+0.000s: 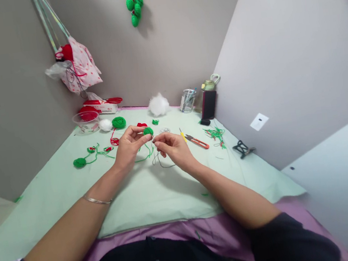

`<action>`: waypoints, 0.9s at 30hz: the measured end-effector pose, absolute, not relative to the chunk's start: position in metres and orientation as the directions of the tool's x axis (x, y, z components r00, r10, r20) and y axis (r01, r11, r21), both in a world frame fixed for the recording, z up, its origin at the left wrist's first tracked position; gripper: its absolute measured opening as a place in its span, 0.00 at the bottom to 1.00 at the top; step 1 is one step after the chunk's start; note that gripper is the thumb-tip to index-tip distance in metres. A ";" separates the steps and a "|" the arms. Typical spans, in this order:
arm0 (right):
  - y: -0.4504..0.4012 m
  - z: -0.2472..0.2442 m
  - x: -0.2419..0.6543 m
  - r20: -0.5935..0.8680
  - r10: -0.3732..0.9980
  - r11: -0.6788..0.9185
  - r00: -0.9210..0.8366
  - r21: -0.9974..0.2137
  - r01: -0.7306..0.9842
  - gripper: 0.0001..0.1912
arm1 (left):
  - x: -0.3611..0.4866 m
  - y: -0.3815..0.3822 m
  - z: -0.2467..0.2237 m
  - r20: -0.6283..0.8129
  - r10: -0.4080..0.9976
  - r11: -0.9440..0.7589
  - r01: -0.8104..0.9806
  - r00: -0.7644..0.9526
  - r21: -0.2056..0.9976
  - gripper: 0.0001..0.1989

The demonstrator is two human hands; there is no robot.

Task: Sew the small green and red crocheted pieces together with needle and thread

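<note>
Between the thumb and fingers of my left hand (130, 144) is a small green crocheted ball (148, 131). Close beside it, my right hand (172, 146) pinches something small and thin near the ball's lower edge; whether it is a needle or only thread cannot be made out. A dark thread (165, 165) hangs from there in a loop down to the table. Green yarn ends (146, 153) trail below my left hand. A small red crocheted piece (141, 125) lies just behind the green ball, partly hidden by my fingers.
Orange thread snips (197, 141) and a yellow crochet hook (183, 135) lie right of my hands, then green yarn scraps (216, 135). Green yarn (119, 122), white stuffing (159, 105), a clear tub (87, 124), a pen cup (188, 101) and a phone (209, 104) stand behind.
</note>
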State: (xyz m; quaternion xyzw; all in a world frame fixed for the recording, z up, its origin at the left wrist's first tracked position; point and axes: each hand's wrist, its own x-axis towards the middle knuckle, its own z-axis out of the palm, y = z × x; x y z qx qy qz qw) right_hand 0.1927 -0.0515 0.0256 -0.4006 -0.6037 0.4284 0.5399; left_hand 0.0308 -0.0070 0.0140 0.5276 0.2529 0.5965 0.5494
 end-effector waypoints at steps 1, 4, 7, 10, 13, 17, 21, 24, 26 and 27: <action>-0.051 0.024 0.193 0.312 0.945 0.314 -0.101 -0.949 0.011 0.10 | 0.031 -0.009 0.015 0.338 0.927 -0.252 -0.395 0.165 0.883 0.17; -0.049 0.022 0.192 0.329 0.938 0.331 -0.110 -0.944 -0.003 0.12 | 0.033 -0.013 0.017 0.298 0.933 -0.190 -0.430 0.200 0.883 0.16; -0.049 0.020 0.192 0.347 0.932 0.349 -0.102 -0.937 -0.001 0.14 | 0.035 -0.015 0.019 0.268 0.936 -0.138 -0.463 0.228 0.876 0.16; -0.049 0.020 0.191 0.361 0.929 0.362 -0.078 -0.932 -0.001 0.13 | 0.036 -0.017 0.021 0.254 0.938 -0.117 -0.473 0.237 0.873 0.16; -0.050 0.022 0.191 0.364 0.928 0.365 -0.075 -0.931 -0.003 0.12 | 0.037 -0.018 0.023 0.250 0.941 -0.116 -0.476 0.229 0.872 0.16; -0.053 0.026 0.192 0.343 0.933 0.345 -0.111 -0.939 0.001 0.12 | 0.036 -0.019 0.024 0.245 0.941 -0.109 -0.477 0.232 0.872 0.21; -0.054 0.027 0.191 0.324 0.937 0.326 -0.129 -0.945 -0.004 0.13 | 0.036 -0.020 0.025 0.250 0.942 -0.126 -0.454 0.225 0.882 0.20; -0.053 0.026 0.191 0.319 0.938 0.320 -0.135 -0.947 -0.015 0.13 | 0.036 -0.019 0.025 0.254 0.943 -0.138 -0.443 0.214 0.886 0.19; -0.054 0.026 0.191 0.323 0.936 0.324 -0.140 -0.946 -0.019 0.12 | 0.036 -0.019 0.024 0.257 0.944 -0.141 -0.446 0.209 0.884 0.19; -0.054 0.026 0.191 0.325 0.935 0.326 -0.143 -0.945 -0.019 0.12 | 0.036 -0.018 0.023 0.257 0.944 -0.142 -0.449 0.207 0.882 0.19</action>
